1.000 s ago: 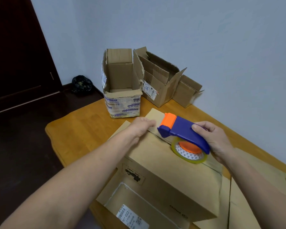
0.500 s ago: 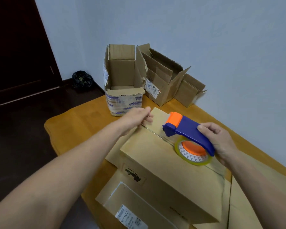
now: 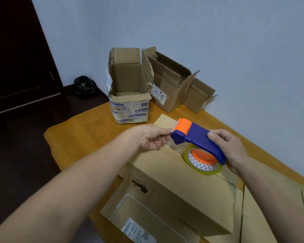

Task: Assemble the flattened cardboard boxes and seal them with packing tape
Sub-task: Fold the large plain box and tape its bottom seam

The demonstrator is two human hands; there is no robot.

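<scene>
Both our hands meet over the closed box (image 3: 182,188) on the wooden table (image 3: 81,137). Our right hand (image 3: 231,148) wraps round the blue handle of the tape dispenser (image 3: 198,137), held over the box's top seam. Our left hand (image 3: 151,137) pinches the tape (image 3: 203,166) at the dispenser's orange front. Three open boxes (image 3: 128,95) stand at the table's far end, near the wall; flat cardboard (image 3: 270,207) lies beneath.
</scene>
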